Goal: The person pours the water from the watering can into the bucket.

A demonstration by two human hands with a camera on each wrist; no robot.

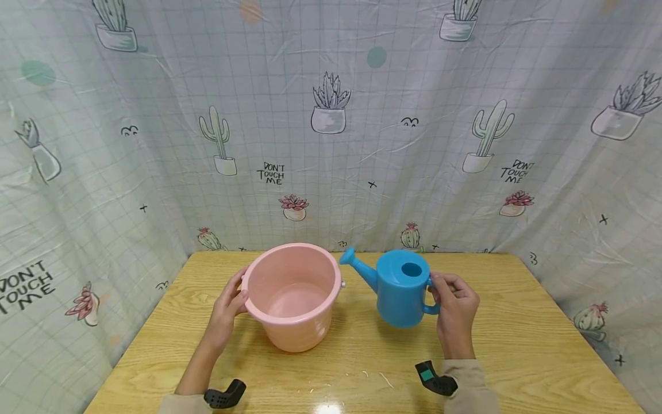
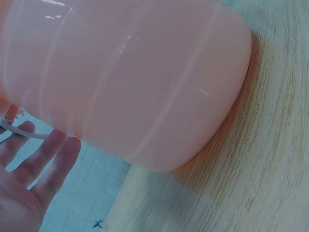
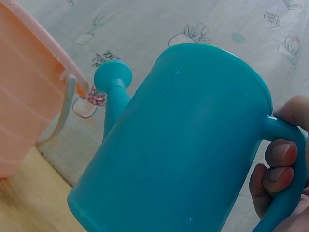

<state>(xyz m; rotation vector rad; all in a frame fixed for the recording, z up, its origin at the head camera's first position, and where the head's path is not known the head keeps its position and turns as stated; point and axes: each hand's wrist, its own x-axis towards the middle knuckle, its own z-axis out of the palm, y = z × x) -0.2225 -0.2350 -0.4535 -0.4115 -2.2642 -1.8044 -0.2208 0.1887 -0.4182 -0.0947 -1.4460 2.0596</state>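
A pink bucket (image 1: pixel 295 333) stands on the wooden table, its mouth facing up and nothing seen inside. My left hand (image 1: pixel 226 310) is at its left side, fingertips against the outer wall just below the rim. The left wrist view shows those fingers (image 2: pixel 53 169) fairly straight, close to the bucket's thin white handle (image 2: pixel 29 133). My right hand (image 1: pixel 457 305) grips a blue watering can (image 1: pixel 400 299) by its handle (image 3: pixel 289 193), fingers curled through the loop. The can is held over the table, right of the bucket, its spout (image 1: pixel 364 270) pointing left toward the bucket's rim.
The wooden table (image 1: pixel 517 345) reaches back to a curtain (image 1: pixel 362 155) printed with cacti, which hangs behind and along both sides. Black wrist devices (image 1: pixel 226 395) sit at both sleeves. A bright light reflection shows at the table's front.
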